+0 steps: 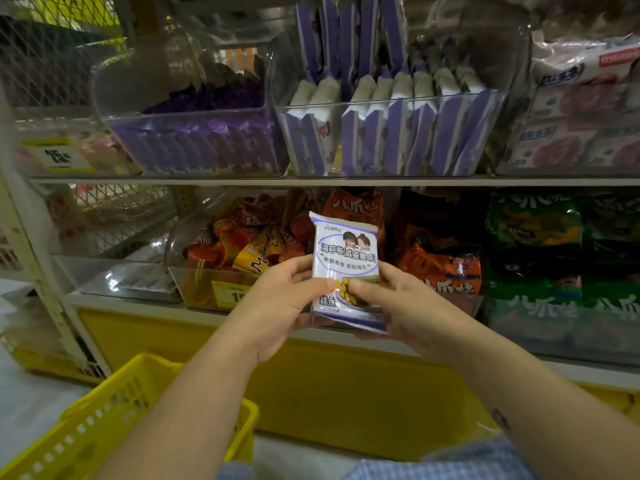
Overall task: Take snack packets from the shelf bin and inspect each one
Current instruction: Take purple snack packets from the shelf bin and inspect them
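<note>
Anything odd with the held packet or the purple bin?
Nothing damaged: the packet is upright, held by left hand and right hand. In the clear bin, the front row has a gap and rear packets stick up higher.

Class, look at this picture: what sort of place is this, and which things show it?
Most likely a shop's snack aisle: a clear bin packed with identical packets, a yellow price tag, and a yellow shopping basket below.

The packet (346, 258) is white with purple borders, cartoon figures and print on its face. It stands upright, facing the camera, with its lower half pinched between the left hand (277, 303) and right hand (401, 306). Matching packets (401, 133) stand on edge in the clear bin (381, 101) above.
</note>
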Available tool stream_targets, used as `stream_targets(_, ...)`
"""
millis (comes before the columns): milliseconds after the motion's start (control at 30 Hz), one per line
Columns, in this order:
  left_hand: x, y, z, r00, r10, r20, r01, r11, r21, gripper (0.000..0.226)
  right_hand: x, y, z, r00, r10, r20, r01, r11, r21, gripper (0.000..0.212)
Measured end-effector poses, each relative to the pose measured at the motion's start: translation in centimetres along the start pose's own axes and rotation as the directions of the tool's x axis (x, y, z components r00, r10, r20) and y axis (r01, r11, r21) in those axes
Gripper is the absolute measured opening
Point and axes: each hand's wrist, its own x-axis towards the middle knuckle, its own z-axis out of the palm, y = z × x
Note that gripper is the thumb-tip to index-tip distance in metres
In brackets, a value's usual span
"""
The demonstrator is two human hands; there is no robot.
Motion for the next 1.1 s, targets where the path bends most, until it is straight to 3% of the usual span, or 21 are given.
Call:
stream_targets(133, 0.2, 0.0, 0.1, 0.996, 0.038, -0.076, -0.040, 0.999, -0.026, 0.049, -0.4, -0.4, 0.3, 0.999, -0.048, -0.007, 0.049, 0.995, 0.091, 0.041)
stream_targets(333, -0.4, 0.4, -0.9, 0.981, 0.010, 0.194, -0.009, 1.000, -0.007, 0.065, -0.9, -0.9, 0.0, 0.999, -0.028, -0.023, 0.031, 0.990, 0.137, 0.075)
stream_targets(533, -0.3, -0.1, -1.3, 0.971, 0.094, 0.218, -0.100, 0.995, 0.016, 0.093, -0.8, -0.8, 0.0, 0.997, -0.082, 0.006, 0.080, 0.986, 0.145, 0.038)
stream_targets(667, -0.3, -0.2, -1.0, 0.955, 0.195, 0.222, -0.203, 0.979, 0.014, 0.082, -0.6, -0.9, -0.3, 0.990, -0.138, -0.016, 0.138, 0.968, 0.211, 0.044)
stream_targets(867, -0.2, 0.1, -0.7, 0.935, 0.287, 0.207, -0.302, 0.952, 0.044, 0.073, -0.3, -1.2, -1.1, 0.993, -0.117, -0.006, 0.113, 0.947, 0.299, 0.031)
stream_targets(1100, 0.6, -0.1, -1.6, 0.913, 0.399, 0.084, -0.407, 0.906, 0.114, 0.057, -0.7, -1.4, -0.9, 0.982, -0.159, 0.098, 0.114, 0.927, 0.358, 0.045)
